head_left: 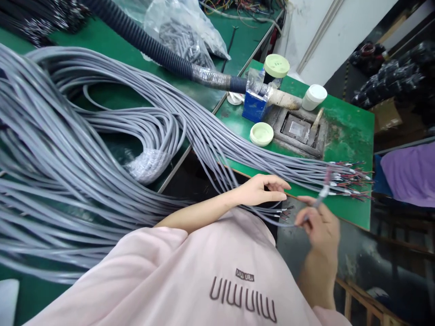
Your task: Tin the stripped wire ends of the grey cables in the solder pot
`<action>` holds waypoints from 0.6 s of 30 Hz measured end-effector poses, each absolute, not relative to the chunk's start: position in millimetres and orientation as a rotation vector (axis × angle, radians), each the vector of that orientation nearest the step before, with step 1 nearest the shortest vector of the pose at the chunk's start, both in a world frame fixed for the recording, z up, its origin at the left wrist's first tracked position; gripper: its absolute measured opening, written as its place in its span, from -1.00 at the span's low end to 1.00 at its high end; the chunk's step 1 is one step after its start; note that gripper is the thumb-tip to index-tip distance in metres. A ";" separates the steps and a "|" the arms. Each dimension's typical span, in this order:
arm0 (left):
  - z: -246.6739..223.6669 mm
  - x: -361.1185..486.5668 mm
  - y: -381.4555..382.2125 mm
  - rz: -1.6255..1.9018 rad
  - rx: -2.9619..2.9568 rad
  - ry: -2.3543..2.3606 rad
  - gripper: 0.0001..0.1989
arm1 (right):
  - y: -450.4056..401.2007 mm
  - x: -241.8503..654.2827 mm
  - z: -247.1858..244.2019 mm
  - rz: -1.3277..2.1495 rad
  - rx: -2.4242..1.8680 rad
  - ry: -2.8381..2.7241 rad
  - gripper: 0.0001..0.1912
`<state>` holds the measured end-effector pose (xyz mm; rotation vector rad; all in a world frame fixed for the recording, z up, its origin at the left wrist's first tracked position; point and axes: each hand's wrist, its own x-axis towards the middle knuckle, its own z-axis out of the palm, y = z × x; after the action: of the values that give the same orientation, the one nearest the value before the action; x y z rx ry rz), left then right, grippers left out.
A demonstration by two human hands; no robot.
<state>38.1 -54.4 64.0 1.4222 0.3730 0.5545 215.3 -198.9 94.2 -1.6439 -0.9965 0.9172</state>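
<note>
My right hand [321, 224] pinches a single grey cable [283, 224] close to its end. The cable's tip, with a white band and reddish wires, points up and is blurred. My left hand [263, 190] hovers by the table's near edge, thumb and fingers apart, with nothing visible in it. Beyond it, a thick bundle of grey cables [272, 159] lies across the green table, its stripped ends [351, 181] showing red and dark wires. A few more cable ends [280, 212] sit below my left hand, near my shirt.
A soot-marked square pot [297, 129] with a flat stick [317, 120] is set into the table [353, 129]. Around it stand a blue box [254, 107], a white jar [314, 96] and a pale green lid [261, 134]. A black hose [152, 47] runs above. Coiled cables [50, 158] fill the left.
</note>
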 end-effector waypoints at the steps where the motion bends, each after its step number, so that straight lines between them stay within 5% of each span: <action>1: 66.4 38.4 -55.9 0.538 1.297 0.364 -0.59 | -196.3 205.2 91.8 1.028 -1.685 -1.082 -0.73; 10: 65.1 40.5 -63.7 0.540 0.875 0.388 -0.60 | -181.2 179.4 76.3 1.273 -1.652 -1.326 -0.66; 18: 65.3 43.7 -64.3 0.677 0.794 0.479 -0.56 | -181.0 179.2 75.0 1.126 -1.735 -1.270 -0.68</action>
<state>43.7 -64.3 65.3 0.7943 0.4791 0.6771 179.2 -181.0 75.0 -1.7351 -1.2696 1.1265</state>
